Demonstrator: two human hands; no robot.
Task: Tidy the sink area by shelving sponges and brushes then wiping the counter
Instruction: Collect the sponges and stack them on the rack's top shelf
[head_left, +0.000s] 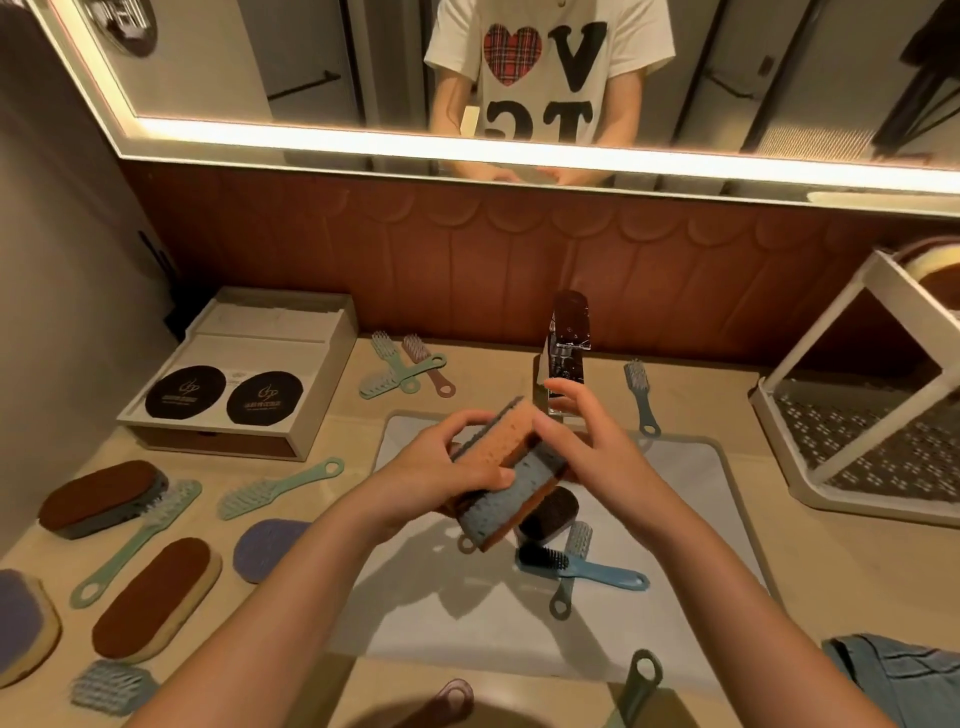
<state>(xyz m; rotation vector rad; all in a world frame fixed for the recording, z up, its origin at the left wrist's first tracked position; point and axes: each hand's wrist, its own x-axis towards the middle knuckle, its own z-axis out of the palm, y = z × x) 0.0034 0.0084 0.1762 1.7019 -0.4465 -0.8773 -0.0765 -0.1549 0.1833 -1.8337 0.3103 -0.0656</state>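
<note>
Over the sink (691, 499) my left hand (452, 462) grips a stack of sponges (511, 473), orange with grey-blue scrub faces. My right hand (587, 441) touches the stack's right end with fingers spread. Below them in the basin lie a dark oval sponge (550, 512), a blue brush (587, 566) and a grey-green brush (569, 571). More brown and purple oval sponges (156, 597) and green brushes (280, 491) are scattered on the counter to the left. A white two-tier shelf rack (852, 431) stands at the right with a sponge on its top tier.
A chrome faucet (566, 348) rises behind the sink. A beige tray box (244, 374) with two dark round pads sits back left. Brushes (410, 364) lie beside it, another brush (641, 395) right of the faucet. A blue cloth (898, 675) lies front right. Mirror above.
</note>
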